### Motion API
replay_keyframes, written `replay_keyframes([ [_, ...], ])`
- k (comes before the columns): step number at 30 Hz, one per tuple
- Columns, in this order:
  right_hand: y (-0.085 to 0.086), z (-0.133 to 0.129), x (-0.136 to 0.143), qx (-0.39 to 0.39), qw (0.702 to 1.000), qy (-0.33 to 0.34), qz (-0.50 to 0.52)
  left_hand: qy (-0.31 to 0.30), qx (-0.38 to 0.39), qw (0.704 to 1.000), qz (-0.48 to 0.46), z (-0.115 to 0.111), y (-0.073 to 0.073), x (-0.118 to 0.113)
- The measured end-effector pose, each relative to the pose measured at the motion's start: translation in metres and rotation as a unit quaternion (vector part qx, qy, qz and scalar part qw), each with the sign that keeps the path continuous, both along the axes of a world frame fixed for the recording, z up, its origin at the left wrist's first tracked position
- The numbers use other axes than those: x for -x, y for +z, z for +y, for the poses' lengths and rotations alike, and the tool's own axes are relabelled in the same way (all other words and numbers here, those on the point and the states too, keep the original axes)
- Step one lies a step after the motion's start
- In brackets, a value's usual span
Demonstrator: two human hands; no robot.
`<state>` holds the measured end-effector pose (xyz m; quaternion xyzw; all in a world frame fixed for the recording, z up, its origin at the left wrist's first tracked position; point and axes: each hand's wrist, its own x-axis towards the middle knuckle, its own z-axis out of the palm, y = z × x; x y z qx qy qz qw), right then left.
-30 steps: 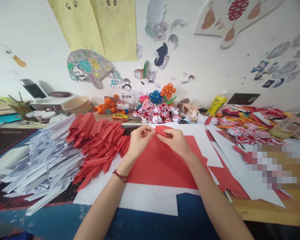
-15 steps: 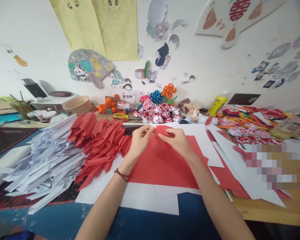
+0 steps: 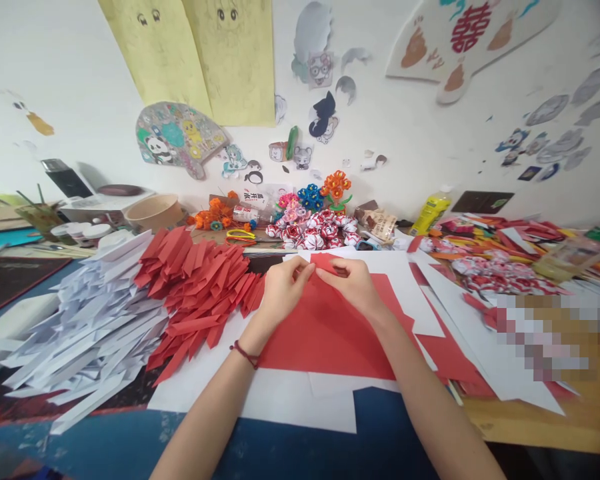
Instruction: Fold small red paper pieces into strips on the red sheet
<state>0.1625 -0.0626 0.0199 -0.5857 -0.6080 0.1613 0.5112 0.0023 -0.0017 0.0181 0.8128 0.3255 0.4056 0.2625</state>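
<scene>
A small piece of red paper (image 3: 324,261) is pinched between my two hands, above the far edge of a large red sheet (image 3: 330,333). My left hand (image 3: 286,285) closes thumb and fingertips on its left side. My right hand (image 3: 351,281) grips its right side, thumb in front and fingers curled behind. White sheets (image 3: 300,407) lie under the red one. Left of my left hand spreads a heap of folded red paper strips (image 3: 195,287), beside a larger heap of folded white strips (image 3: 95,327).
Behind my hands are red-and-white paper balls (image 3: 315,233), yellow-handled scissors (image 3: 240,237) and colourful craft flowers (image 3: 310,197). A yellow bottle (image 3: 431,212) stands at the back right. More paper scraps (image 3: 520,240) and a clear container (image 3: 573,260) lie at the right.
My left hand has moved slightly right, its fingertips now meeting my right thumb at the red paper. Less of the small piece shows between my hands. The view has shifted slightly.
</scene>
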Motion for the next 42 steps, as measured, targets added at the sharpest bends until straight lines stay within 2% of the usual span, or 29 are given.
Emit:
replay_keyframes([
  [4,-0.001,0.001,0.001,0.007,1.000,0.015,0.021,0.012,-0.064,0.998,0.022,-0.001,-0.005,-0.001],
  [7,-0.001,0.000,0.001,0.009,0.998,0.031,0.051,0.032,-0.062,0.997,0.026,0.000,-0.008,-0.002],
  [12,0.000,0.001,-0.002,0.009,0.998,0.039,0.046,0.017,-0.012,1.000,-0.005,-0.002,-0.004,-0.004],
  [17,-0.001,0.002,-0.003,0.017,0.997,0.061,0.048,0.000,0.018,0.996,-0.087,0.001,0.001,-0.001],
  [22,-0.003,0.002,-0.005,0.085,0.981,0.093,0.149,0.006,0.113,0.970,-0.217,0.012,-0.006,-0.001],
  [24,-0.004,0.002,-0.008,0.094,0.973,0.076,0.199,-0.006,0.164,0.952,-0.259,0.014,-0.007,-0.001],
  [26,-0.003,0.003,-0.013,0.070,0.965,0.048,0.247,-0.022,0.202,0.940,-0.274,0.015,-0.007,-0.002],
  [28,-0.002,0.004,-0.017,0.022,0.958,0.014,0.285,-0.041,0.225,0.941,-0.248,0.014,-0.006,-0.002],
  [31,0.001,0.004,-0.020,-0.034,0.956,-0.020,0.289,-0.082,0.231,0.961,-0.130,0.011,-0.005,-0.002],
  [33,0.004,0.003,-0.019,-0.057,0.960,-0.021,0.273,-0.101,0.215,0.970,-0.056,0.007,-0.007,-0.002],
  [35,0.006,0.002,-0.016,-0.060,0.964,-0.002,0.261,-0.110,0.207,0.972,-0.024,0.004,-0.008,-0.004],
  [37,0.006,0.001,-0.013,-0.039,0.966,0.032,0.252,-0.121,0.226,0.966,-0.032,0.001,-0.007,-0.006],
  [42,-0.001,0.003,-0.006,0.046,0.973,0.118,0.195,-0.121,0.277,0.945,-0.129,0.001,-0.003,-0.006],
])
